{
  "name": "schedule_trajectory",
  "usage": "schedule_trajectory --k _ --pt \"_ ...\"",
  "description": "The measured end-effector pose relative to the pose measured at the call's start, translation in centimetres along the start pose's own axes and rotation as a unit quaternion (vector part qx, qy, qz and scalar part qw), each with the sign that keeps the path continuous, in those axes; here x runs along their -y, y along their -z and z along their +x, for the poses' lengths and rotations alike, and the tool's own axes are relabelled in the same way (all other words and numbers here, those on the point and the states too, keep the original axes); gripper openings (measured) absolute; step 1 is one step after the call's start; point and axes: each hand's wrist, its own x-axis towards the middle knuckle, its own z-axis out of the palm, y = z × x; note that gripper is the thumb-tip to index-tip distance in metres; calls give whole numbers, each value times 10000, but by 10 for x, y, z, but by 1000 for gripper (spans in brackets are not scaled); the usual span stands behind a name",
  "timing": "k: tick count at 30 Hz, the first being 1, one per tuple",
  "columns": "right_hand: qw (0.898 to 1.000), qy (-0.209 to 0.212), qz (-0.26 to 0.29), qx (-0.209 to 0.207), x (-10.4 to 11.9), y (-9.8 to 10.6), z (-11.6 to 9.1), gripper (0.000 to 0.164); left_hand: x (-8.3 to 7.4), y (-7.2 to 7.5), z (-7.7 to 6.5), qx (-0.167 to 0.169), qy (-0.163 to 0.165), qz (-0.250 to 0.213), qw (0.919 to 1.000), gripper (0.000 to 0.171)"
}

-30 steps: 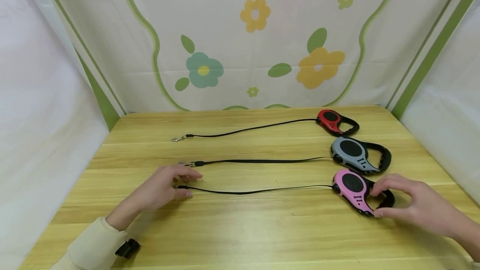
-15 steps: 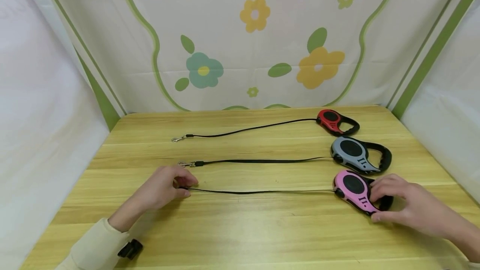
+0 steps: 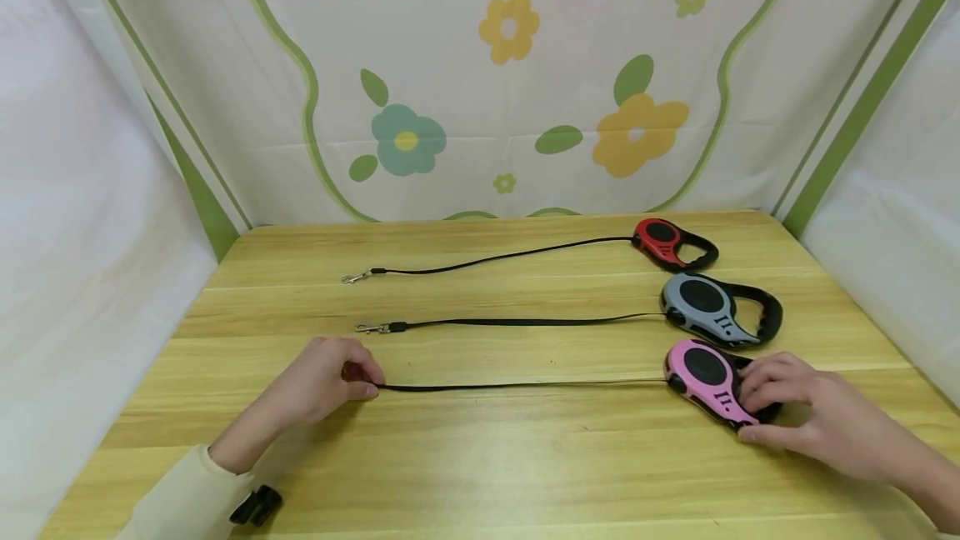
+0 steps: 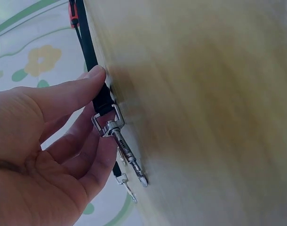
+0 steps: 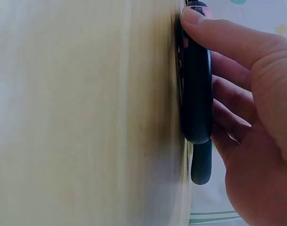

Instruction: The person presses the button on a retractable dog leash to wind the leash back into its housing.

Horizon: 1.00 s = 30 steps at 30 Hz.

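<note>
A pink retractable dog leash point(image 3: 699, 367) lies at the front right of the table, its thin black strap point(image 3: 480, 387) drawn out straight to the left. My left hand point(image 3: 318, 382) pinches the strap's end between thumb and fingers. The left wrist view shows its metal snap hook point(image 4: 124, 143) hanging past the fingertips, close to the wood. Over at the right, my right hand point(image 3: 836, 419) grips the leash's handle, thumb on the near edge and fingers through the loop. In the right wrist view the black handle point(image 5: 197, 99) sits between thumb and fingers.
Behind the pink leash lie a grey retractable leash point(image 3: 697, 294) and, farther back, a red one point(image 3: 660, 240). Their straps run left to metal hooks point(image 3: 369, 327). A flowered cloth point(image 3: 465, 65) hangs behind the wooden table point(image 3: 480, 473).
My left fingers have closed on the strap's end, lowering slightly, and the strap has straightened. My right fingers have moved further into the pink leash's handle and closed on it.
</note>
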Motion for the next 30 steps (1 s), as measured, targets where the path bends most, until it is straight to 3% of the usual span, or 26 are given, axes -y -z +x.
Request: schedule_trajectory --k 7,19,23,26,30 --pt "9999 16 -87 119 6 3 2 44 -1 3 -2 57 120 68 9999 9" --pt "9986 -71 92 511 7 10 5 39 -2 3 0 -157 135 62 9998 12" --pt "9982 -45 -114 589 6 11 6 31 -4 5 0 -250 264 -73 9993 9" --pt "9966 -301 -465 614 5 10 7 18 -6 7 -1 -365 387 -129 9985 5" --pt "9974 -358 -537 330 2 9 7 27 -9 11 0 -537 466 -129 9974 4"
